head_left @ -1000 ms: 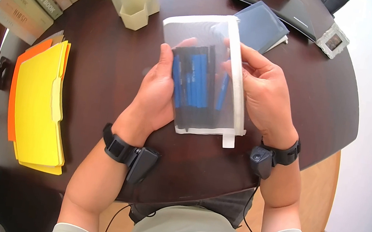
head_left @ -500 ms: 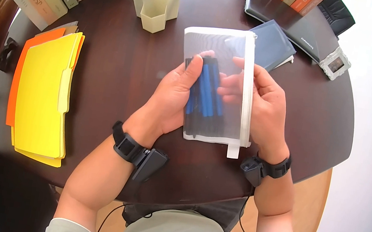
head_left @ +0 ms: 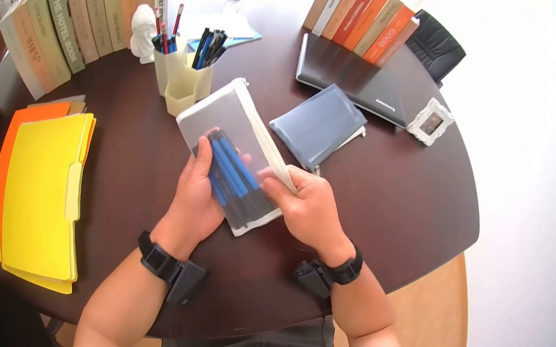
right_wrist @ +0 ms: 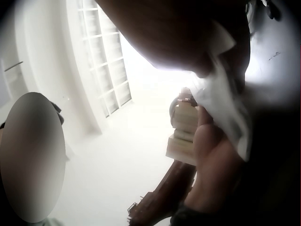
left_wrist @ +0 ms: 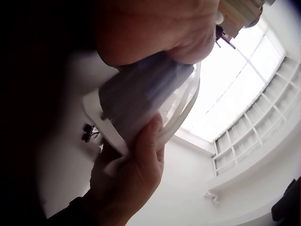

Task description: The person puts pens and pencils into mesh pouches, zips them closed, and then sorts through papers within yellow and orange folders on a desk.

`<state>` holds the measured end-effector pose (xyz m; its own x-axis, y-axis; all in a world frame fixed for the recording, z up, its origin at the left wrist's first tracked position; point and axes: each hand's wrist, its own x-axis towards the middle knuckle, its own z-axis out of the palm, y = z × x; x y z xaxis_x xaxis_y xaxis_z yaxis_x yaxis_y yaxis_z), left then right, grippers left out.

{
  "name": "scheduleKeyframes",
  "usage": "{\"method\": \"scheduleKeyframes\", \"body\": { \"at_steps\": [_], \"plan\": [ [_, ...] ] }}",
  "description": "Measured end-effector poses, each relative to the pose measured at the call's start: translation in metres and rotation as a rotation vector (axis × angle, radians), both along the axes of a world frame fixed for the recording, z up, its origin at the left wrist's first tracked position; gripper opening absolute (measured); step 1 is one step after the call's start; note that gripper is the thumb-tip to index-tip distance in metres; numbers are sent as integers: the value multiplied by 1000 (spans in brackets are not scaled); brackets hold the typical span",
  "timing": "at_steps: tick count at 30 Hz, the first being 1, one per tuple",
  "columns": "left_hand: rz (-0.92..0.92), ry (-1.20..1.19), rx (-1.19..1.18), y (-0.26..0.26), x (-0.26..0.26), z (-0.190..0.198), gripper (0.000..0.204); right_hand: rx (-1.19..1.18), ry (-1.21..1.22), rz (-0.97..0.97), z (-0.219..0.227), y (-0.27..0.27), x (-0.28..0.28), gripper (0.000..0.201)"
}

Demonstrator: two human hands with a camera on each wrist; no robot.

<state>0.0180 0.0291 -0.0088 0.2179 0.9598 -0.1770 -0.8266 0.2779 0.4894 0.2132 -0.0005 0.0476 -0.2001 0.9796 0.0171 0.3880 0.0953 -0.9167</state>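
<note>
A translucent mesh zip pouch point(head_left: 219, 108) with white edging is held tilted over the dark desk. Inside it, several blue and black pens point(head_left: 231, 169) lie side by side. My left hand point(head_left: 197, 197) grips the pouch from the left, thumb across its front over the pens. On the other side my right hand point(head_left: 315, 213) pinches the zippered edge near the lower corner. The left wrist view shows the pouch, blurred, between the left palm and the right hand point(left_wrist: 131, 174). In the right wrist view a white strip of pouch point(right_wrist: 223, 103) shows between the hands.
A cream pen holder point(head_left: 186, 85) stands just beyond the pouch, a white bust point(head_left: 143, 33) beside it. Right of the pouch lies a blue-grey pouch point(head_left: 319, 125), near a closed laptop point(head_left: 352, 83) and white photo frame point(head_left: 432, 122). Yellow folders point(head_left: 43, 193) and upright books point(head_left: 67, 24) line the left.
The pouch has tipped so that its top leans left. My right hand has moved down the zippered edge and now pinches it near the lower corner. The head view has shifted too.
</note>
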Motion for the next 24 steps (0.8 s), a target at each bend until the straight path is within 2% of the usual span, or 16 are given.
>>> {"method": "scheduleKeyframes", "body": {
  "at_steps": [3, 4, 7, 10, 13, 18, 21, 22, 24],
  "plan": [
    [-76, 46, 128, -3, 2, 9, 46, 315, 73, -267, 4, -3, -6, 16],
    [-66, 64, 93, -5, 3, 12, 45, 485, 25, -353, 2, 0, -3, 18],
    [-55, 100, 25, -9, 3, 18, 42, 560, 69, -642, 14, 7, 20, 19],
    [-88, 110, 40, -7, 1, 13, 39, 610, 275, -776, 9, 26, 50, 21],
    [-131, 141, 74, -6, 2, 10, 38, 610, 137, -827, 1, 34, 61, 22],
    [-174, 219, 165, -9, 5, 11, 43, 399, 319, -526, -2, 21, 27, 20],
    [-207, 135, 244, -8, 4, 9, 46, 278, 201, -256, 3, 4, 11, 20],
    [-143, 102, 250, -7, 6, 7, 44, 220, 151, -143, 6, 1, 10, 21],
    [-137, 112, 225, -7, 0, 6, 42, 105, 51, 78, 11, -1, 13, 25]
  ]
}}
